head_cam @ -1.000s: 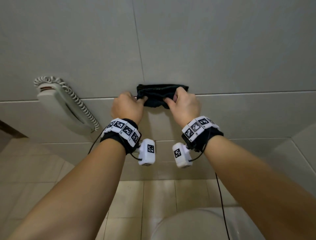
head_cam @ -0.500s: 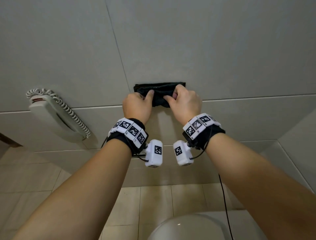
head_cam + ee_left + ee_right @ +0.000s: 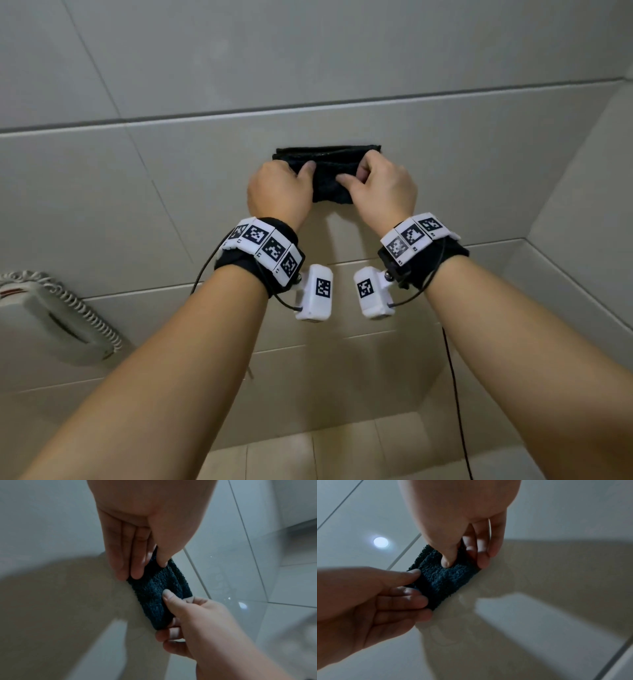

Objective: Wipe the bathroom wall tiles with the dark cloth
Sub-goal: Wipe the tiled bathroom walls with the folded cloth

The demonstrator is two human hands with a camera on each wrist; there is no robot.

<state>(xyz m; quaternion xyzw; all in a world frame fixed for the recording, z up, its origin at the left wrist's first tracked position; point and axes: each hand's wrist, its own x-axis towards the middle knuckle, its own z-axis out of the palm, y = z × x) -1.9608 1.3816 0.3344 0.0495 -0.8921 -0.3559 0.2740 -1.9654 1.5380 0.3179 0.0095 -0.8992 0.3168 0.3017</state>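
A folded dark terry cloth [image 3: 330, 173] lies flat against the grey wall tiles [image 3: 479, 164], just below a horizontal grout line. My left hand [image 3: 298, 174] grips its left end, thumb on the front. My right hand [image 3: 356, 174] pinches its right end with thumb and curled fingers. In the left wrist view the left hand [image 3: 149, 569] holds the cloth [image 3: 157, 595] from above and the right hand [image 3: 197, 622] from below. The right wrist view shows the right hand [image 3: 464, 561] on the cloth [image 3: 443, 580] and the left hand [image 3: 376, 595] at its other end.
A white wall phone [image 3: 51, 325] with a coiled cord hangs low on the left. A side wall [image 3: 582, 205] meets the tiled wall at the right. Beige floor tiles [image 3: 308, 455] show at the bottom. A black cable [image 3: 455, 394] hangs from my right wrist.
Both hands have slid the cloth down and to the right on the wall, from across the horizontal grout line to just below it. The grip on both ends is unchanged.
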